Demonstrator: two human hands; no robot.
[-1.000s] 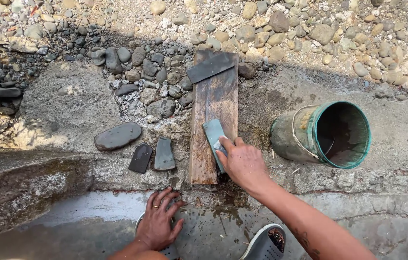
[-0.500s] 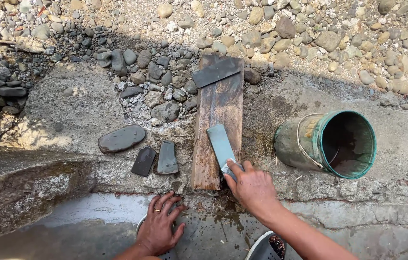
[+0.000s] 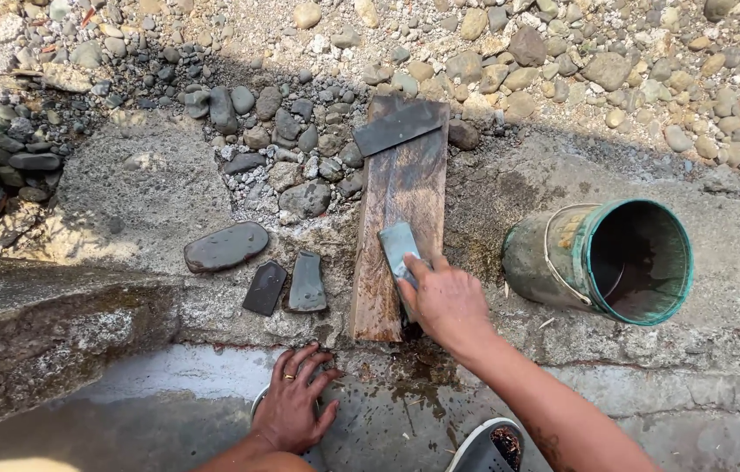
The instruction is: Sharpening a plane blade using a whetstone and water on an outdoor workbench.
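On the gravel-edged concrete ledge, the right hand has slid its gripped grey blade back up the wet plank, stroking again, while the left hand stays splayed flat.

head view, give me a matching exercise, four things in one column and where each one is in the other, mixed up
Things:
1. green bucket
2. grey blade
3. flat oval stone
4. left hand

Places:
A. spread flat on the wet concrete, below the plank's near end
B. on the wooden plank, under the right hand
C. lying on its side, right of the plank
D. on the ground, left of the two small dark stones

Pairs: 1-C, 2-B, 3-D, 4-A
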